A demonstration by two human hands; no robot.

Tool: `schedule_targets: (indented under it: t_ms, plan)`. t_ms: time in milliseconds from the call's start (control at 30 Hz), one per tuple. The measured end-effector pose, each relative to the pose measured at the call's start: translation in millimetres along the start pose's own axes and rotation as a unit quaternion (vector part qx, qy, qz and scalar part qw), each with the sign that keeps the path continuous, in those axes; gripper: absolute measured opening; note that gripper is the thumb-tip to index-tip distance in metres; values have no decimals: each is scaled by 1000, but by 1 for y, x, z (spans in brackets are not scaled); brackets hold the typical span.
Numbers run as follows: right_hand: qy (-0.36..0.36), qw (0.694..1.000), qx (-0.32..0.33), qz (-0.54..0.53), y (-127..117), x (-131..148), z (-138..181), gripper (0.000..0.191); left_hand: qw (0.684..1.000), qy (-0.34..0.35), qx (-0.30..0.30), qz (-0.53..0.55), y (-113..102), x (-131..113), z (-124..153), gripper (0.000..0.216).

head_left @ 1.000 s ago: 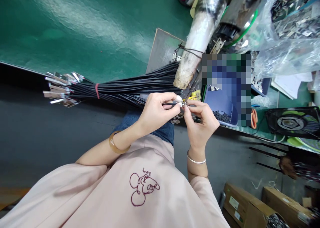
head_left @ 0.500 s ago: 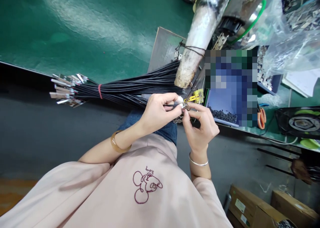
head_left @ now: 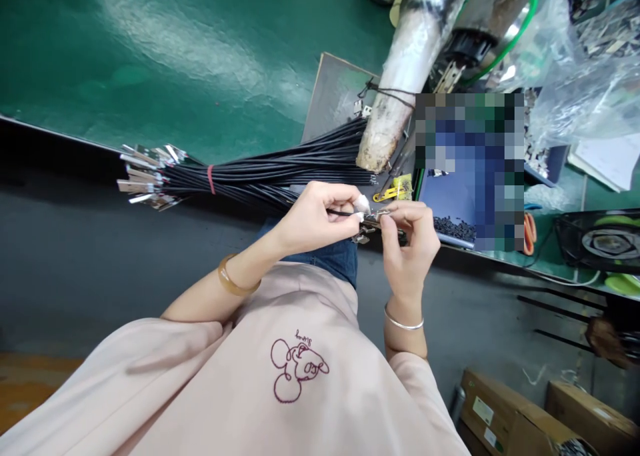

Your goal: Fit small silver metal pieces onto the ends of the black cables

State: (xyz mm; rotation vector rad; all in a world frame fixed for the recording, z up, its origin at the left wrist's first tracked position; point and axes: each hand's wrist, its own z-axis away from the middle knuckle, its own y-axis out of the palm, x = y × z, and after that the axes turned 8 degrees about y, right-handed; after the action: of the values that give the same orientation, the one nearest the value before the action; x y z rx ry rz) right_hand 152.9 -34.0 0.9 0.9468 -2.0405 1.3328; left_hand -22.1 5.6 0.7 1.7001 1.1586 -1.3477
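Observation:
My left hand (head_left: 316,221), its fingertips wrapped in white, pinches a black cable (head_left: 339,213) near its end. Facing it, my right hand (head_left: 411,246) has thumb and fingers closed on a small metal fitting (head_left: 382,213) at that cable end. Fingertips partly hide how the two parts join. Behind my left hand lies a bundle of black cables (head_left: 260,169), tied by a red band (head_left: 211,179). Flat metal tabs (head_left: 145,179) stick out at its left end. More small metal pieces (head_left: 361,238) show just below my fingers.
A plastic-wrapped post (head_left: 387,109) slants down beyond my hands. Yellow snips (head_left: 393,191) lie close to it. On the right stands a blue tray (head_left: 447,199) with small black pieces, partly pixelated. Further right are orange-handled scissors (head_left: 530,233) and a black fan (head_left: 597,243).
My right hand has moved slightly right, away from my left fingertips, and more of the metal fitting shows between them. The whole view has shifted a little.

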Motion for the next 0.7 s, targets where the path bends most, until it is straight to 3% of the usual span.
schedule_targets:
  t_ms: [100,300,533,700]
  plan:
    - [-73,995,-41,60,-1,0,5,7,1000,1,4,-5,1,-1,-1,11]
    - [31,987,-149,54,-12,10,16,6,994,44,12,-102,0,0,0,10]
    - [2,987,-38,158,-4,17,10,8,987,92,17,-132,-2,4,1,12]
    - [119,992,19,42,2,17,9,14,989,92,20,-115,-3,6,2,11]
